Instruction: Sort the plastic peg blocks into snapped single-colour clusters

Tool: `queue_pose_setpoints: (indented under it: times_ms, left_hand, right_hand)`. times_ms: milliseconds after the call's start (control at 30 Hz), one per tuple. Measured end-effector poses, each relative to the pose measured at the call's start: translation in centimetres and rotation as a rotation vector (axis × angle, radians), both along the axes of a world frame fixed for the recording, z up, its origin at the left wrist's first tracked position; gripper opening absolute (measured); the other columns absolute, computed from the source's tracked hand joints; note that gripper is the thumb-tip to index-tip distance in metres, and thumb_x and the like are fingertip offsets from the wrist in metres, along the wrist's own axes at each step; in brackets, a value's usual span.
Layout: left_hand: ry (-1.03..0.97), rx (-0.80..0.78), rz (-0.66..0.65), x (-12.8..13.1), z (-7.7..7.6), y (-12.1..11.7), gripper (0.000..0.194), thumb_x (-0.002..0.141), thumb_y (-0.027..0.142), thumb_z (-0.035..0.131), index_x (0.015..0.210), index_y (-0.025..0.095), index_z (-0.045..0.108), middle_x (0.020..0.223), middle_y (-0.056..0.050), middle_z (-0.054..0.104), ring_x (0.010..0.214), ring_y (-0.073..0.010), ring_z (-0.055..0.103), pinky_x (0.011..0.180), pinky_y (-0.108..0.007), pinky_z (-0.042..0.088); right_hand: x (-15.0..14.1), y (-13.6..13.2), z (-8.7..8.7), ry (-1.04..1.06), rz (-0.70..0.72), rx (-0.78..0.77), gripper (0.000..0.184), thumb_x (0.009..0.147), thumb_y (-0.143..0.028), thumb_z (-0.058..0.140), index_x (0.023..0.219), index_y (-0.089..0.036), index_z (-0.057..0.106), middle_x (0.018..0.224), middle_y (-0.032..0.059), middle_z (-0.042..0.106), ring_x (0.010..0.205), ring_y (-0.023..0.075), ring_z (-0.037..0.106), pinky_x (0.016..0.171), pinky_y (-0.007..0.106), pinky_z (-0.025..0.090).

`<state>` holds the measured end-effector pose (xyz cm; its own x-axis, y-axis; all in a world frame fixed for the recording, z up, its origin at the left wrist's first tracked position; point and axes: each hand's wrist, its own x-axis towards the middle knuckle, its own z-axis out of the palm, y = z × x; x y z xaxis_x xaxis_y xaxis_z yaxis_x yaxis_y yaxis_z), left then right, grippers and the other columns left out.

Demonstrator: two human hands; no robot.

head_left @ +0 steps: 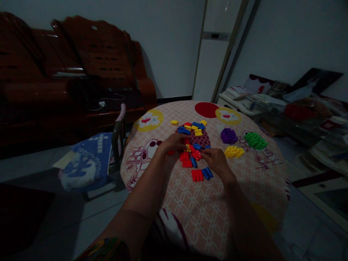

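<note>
Loose plastic building pieces in red, blue and yellow lie in the middle of a round table [179, 203]. My left hand [175, 142] reaches in from the left with fingers stretched and apart, over the pieces beside a small yellow piece [187, 148]. On the right, the fingertips of my right hand [216, 161] are pinched together at the end of a red piece [197, 155]. Closer to me are a red piece [197, 175] and a blue piece [207, 173], side by side. More blue pieces [184, 130] and yellow pieces [198, 132] lie beyond my hands.
Purple [228, 136], green [255, 140] and yellow [234, 152] clusters sit to the right on the tablecloth. A chair with a blue cushion [87, 161] stands left of the table. Behind it is a wooden sofa [100, 54]. Cluttered furniture [299, 105] lines the right side.
</note>
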<state>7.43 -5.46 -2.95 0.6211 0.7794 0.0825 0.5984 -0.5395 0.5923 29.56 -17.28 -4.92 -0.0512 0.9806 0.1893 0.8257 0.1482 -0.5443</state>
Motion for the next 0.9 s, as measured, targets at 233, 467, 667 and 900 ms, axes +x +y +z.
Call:
queue_pose_setpoints:
  times_ms: [233,467,667,900]
  left_hand:
    - [0.068,0.096,0.0,2.1,0.0,-1.0,0.029,0.059,0.025,0.082,0.087,0.018,0.076,0.087,-0.005,0.074,0.083,-0.0237,0.066,0.068,-0.028,0.045]
    - [0.038,-0.015,-0.046,2.1,0.1,-1.1,0.022,0.062,0.016,0.07,0.084,0.016,0.069,0.076,-0.001,0.069,0.072,-0.0178,0.062,0.063,-0.025,0.042]
    - [-0.184,-0.136,0.034,1.3,-0.7,0.4,0.018,0.063,0.022,0.07,0.08,0.016,0.069,0.07,0.001,0.066,0.069,-0.0174,0.062,0.062,-0.026,0.046]
    - [-0.857,-0.332,0.072,2.8,-0.2,-0.3,0.043,0.061,0.035,0.084,0.096,0.012,0.074,0.081,-0.003,0.072,0.073,-0.0177,0.067,0.072,-0.032,0.055]
  right_hand:
    - [0.3,0.1,-0.3,0.044,-0.051,0.031,0.024,0.09,-0.032,0.058,0.089,-0.022,0.079,0.084,0.0057,0.076,0.078,0.0191,0.067,0.07,0.026,0.043]
    - [0.0,0.3,-0.4,0.101,-0.04,0.076,0.022,0.089,-0.027,0.058,0.081,-0.021,0.078,0.079,0.0042,0.076,0.073,0.0171,0.066,0.068,0.026,0.041]
    - [-0.3,0.3,-0.1,0.206,-0.054,0.104,0.021,0.086,-0.028,0.06,0.076,-0.019,0.076,0.07,0.0022,0.072,0.066,0.0157,0.063,0.064,0.026,0.041]
    - [-1.2,0.0,0.6,0.662,-0.053,-0.051,0.025,0.081,-0.041,0.066,0.079,-0.017,0.073,0.056,-0.0019,0.063,0.048,0.0124,0.057,0.048,0.023,0.043]
